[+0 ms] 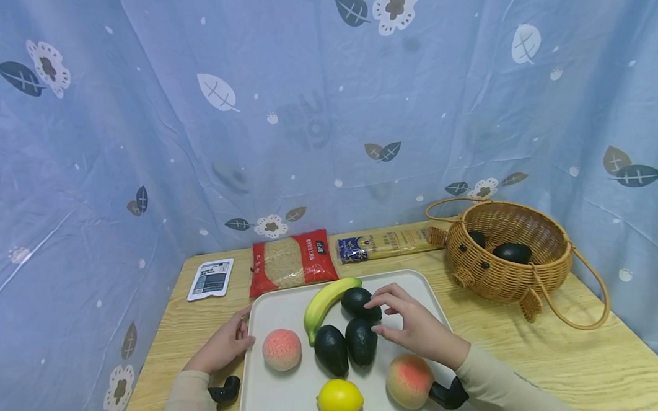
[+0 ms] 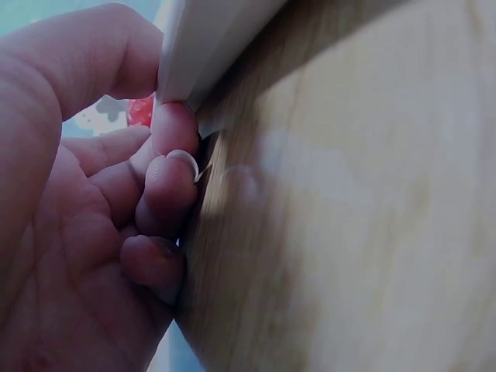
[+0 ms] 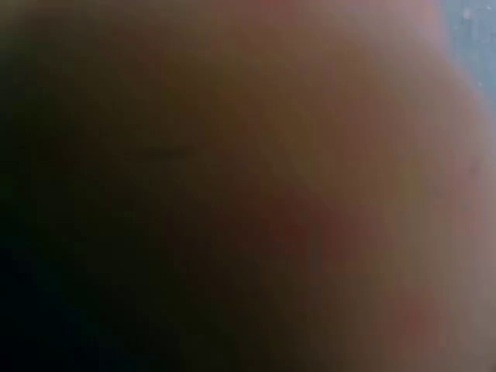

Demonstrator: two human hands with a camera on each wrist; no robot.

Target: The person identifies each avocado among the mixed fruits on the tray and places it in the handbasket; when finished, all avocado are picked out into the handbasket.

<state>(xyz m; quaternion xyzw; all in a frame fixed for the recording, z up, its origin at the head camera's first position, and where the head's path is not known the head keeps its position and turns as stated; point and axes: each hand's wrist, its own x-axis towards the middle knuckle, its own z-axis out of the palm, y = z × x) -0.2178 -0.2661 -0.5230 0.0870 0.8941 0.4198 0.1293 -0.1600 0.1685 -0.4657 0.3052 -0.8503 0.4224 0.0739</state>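
My left hand (image 1: 224, 344) is at the left rim of a white tray (image 1: 272, 407). In the left wrist view the thumb and curled fingers (image 2: 167, 186) pinch the tray's edge (image 2: 209, 46), with fingertips against the wooden table. My right hand (image 1: 416, 325) hovers over the tray with thumb and fingers apart. Its fingertips are at the back avocado (image 1: 356, 300); contact is hard to tell. The thumb tip is beside a second avocado (image 1: 361, 343), and a third avocado (image 1: 331, 351) lies to its left. A banana (image 1: 325, 305) curves behind them. The right wrist view is dark and blurred.
Also on the tray are a pink peach (image 1: 282, 349), another peach (image 1: 408, 381) and a lemon (image 1: 340, 399). A wicker basket (image 1: 495, 280) holding avocados (image 1: 512, 253) stands right. Behind are a red bag (image 1: 293, 260), a pasta pack (image 1: 392, 242) and a white pouch (image 1: 211, 278).
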